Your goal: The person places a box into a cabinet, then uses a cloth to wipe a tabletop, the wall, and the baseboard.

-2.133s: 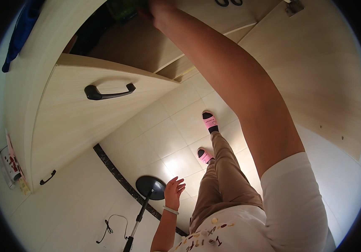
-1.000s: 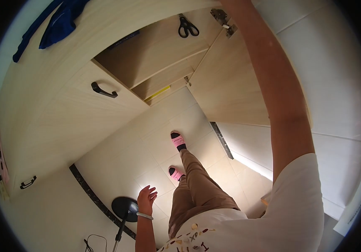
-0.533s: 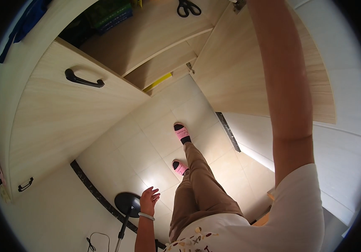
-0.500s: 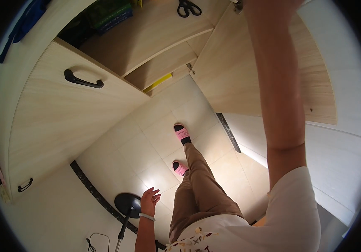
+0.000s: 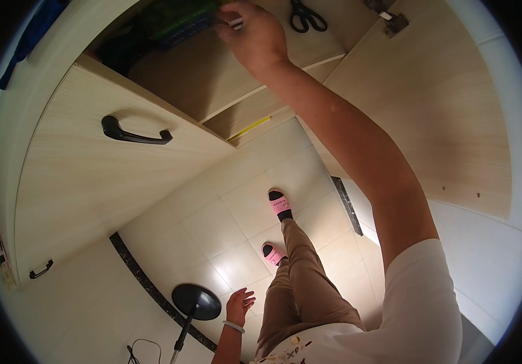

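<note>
My right hand (image 5: pixel 259 37) reaches into an open cupboard (image 5: pixel 173 76), next to a green and blue box (image 5: pixel 182 24). Its thumb and fingers curl round, and a small pale, dark-edged bit shows between them; I cannot make out what it is. Black-handled scissors (image 5: pixel 307 18) lie on the same shelf, to the right of the hand. Low at my side hangs my left hand (image 5: pixel 238 305), fingers loosely apart with nothing in them. It is nearest to a round black base (image 5: pixel 196 301) on a pole.
The right cupboard door (image 5: pixel 431 103) is swung open beside my right arm. A wooden front with a black handle (image 5: pixel 136 133) stands on the left. Below the shelf, a compartment holds a yellow strip (image 5: pixel 252 127). My feet in pink slippers (image 5: pixel 279 203) stand on floor tiles (image 5: pixel 200 218).
My right hand has moved left from beside the open door to the green and blue box. The view has shifted slightly. My left hand still hangs at my side.
</note>
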Motion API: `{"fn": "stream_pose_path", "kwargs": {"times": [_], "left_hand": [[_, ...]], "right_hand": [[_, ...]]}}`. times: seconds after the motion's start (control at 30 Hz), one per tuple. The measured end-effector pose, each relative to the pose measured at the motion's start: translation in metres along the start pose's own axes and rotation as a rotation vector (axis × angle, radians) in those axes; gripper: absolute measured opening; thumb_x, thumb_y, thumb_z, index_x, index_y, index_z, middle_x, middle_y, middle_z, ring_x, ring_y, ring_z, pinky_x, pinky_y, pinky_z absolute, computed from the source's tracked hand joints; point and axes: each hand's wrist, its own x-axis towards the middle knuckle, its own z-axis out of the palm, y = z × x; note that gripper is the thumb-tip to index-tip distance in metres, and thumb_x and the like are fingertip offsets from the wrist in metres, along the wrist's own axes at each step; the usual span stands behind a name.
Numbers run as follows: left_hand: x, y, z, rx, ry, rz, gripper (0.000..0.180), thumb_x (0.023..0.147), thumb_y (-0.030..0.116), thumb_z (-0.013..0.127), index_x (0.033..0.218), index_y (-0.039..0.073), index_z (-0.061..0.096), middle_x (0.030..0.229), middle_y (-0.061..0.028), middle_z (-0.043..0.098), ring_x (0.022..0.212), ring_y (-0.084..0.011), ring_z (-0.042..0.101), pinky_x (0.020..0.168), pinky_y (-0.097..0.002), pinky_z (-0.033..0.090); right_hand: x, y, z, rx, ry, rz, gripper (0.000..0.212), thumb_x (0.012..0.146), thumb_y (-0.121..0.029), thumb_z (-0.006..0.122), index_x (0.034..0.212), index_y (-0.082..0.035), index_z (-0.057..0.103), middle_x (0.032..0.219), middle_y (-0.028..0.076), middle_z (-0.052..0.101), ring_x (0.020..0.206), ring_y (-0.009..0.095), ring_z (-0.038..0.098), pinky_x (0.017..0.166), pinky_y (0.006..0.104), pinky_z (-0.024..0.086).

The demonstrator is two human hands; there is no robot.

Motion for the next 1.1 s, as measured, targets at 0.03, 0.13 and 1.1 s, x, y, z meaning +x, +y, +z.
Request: {"fn": "stream_pose_path", "kwargs": {"times": [0.03, 0.13, 1.1], "left_hand": [[-0.001, 0.001, 0.002, -0.003, -0.002, -0.004, 0.032, 0.092, 0.015, 0.054, 0.121, 0.001, 0.052, 0.108, -0.0158, 0.065, 0.088, -0.0225, 0.065, 0.08, -0.0325, 0.053], [-0.002, 0.009, 0.011, -0.021, 0.02, 0.008, 0.031, 0.093, 0.015, 0.053, 0.121, 0.001, 0.053, 0.108, -0.016, 0.065, 0.088, -0.0225, 0.066, 0.08, -0.0324, 0.053], [-0.013, 0.045, 0.034, -0.022, -0.035, 0.135, 0.033, 0.094, 0.017, 0.052, 0.124, 0.002, 0.051, 0.11, -0.0149, 0.065, 0.09, -0.0213, 0.064, 0.082, -0.0321, 0.051]], "right_hand": [[0.017, -0.003, 0.01, -0.105, 0.077, -0.05, 0.02, 0.077, -0.012, 0.071, 0.096, -0.007, 0.067, 0.097, 0.009, 0.068, 0.081, 0.026, 0.066, 0.074, 0.0357, 0.053], [0.064, 0.007, 0.043, -0.306, 0.15, -0.077, 0.024, 0.079, -0.013, 0.068, 0.1, -0.003, 0.065, 0.094, 0.012, 0.068, 0.081, 0.027, 0.065, 0.075, 0.0369, 0.051], [-0.148, -0.027, -0.102, -0.196, 0.0, -0.08, 0.024, 0.075, -0.007, 0.075, 0.064, -0.008, 0.054, 0.059, 0.004, 0.055, 0.054, 0.02, 0.051, 0.069, 0.0345, 0.038]]}}
